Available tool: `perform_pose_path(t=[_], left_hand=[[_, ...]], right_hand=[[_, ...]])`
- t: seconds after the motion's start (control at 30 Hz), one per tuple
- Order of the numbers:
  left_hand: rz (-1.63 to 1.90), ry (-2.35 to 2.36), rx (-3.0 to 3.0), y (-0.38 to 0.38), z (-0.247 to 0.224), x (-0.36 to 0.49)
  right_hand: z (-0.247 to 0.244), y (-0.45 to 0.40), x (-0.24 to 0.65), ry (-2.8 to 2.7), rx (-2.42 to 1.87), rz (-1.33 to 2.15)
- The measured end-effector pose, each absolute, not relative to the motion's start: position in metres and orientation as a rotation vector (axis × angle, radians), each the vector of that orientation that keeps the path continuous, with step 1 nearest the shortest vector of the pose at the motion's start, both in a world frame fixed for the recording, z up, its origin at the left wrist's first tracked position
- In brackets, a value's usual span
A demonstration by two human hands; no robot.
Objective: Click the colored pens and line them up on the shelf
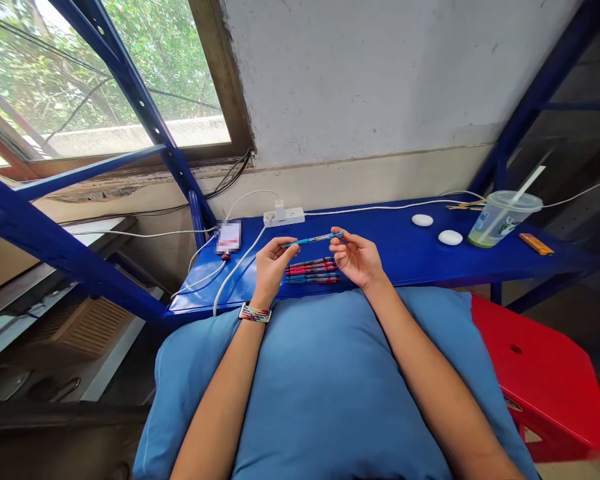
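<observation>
A blue pen (316, 239) with a clear middle is held level above the blue shelf. My left hand (273, 263) pinches its left end between thumb and fingers. At the other end, the fingertips of my right hand (356, 257) close on the pen's tip, palm turned partly up. Just below the hands, several pens (312, 270) with red, dark and blue parts lie side by side on the shelf. A multicoloured woven band circles my left wrist.
A white power strip (293, 215) with cables lies at the back. Two white oval objects (450, 237), a plastic cup (504, 219) with a straw and an orange packet (536, 244) are at right. A blue pillow (315, 393) covers my lap; a red stool (550, 373) stands beside it.
</observation>
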State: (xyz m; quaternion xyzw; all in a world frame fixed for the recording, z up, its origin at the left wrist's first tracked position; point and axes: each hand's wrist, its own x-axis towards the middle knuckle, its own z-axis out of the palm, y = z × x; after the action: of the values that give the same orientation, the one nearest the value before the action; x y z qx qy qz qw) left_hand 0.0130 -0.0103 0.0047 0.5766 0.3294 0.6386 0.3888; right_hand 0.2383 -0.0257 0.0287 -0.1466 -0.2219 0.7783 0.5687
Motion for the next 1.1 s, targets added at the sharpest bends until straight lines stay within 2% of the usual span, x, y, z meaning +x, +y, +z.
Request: perform_pose_path(t=[1.1], left_hand=[[1.653, 0.839, 1.486, -0.0114, 0.0060, 0.0139]], right_hand=[[0.0257, -0.0224, 0.2371, -0.610, -0.418, 1.746]])
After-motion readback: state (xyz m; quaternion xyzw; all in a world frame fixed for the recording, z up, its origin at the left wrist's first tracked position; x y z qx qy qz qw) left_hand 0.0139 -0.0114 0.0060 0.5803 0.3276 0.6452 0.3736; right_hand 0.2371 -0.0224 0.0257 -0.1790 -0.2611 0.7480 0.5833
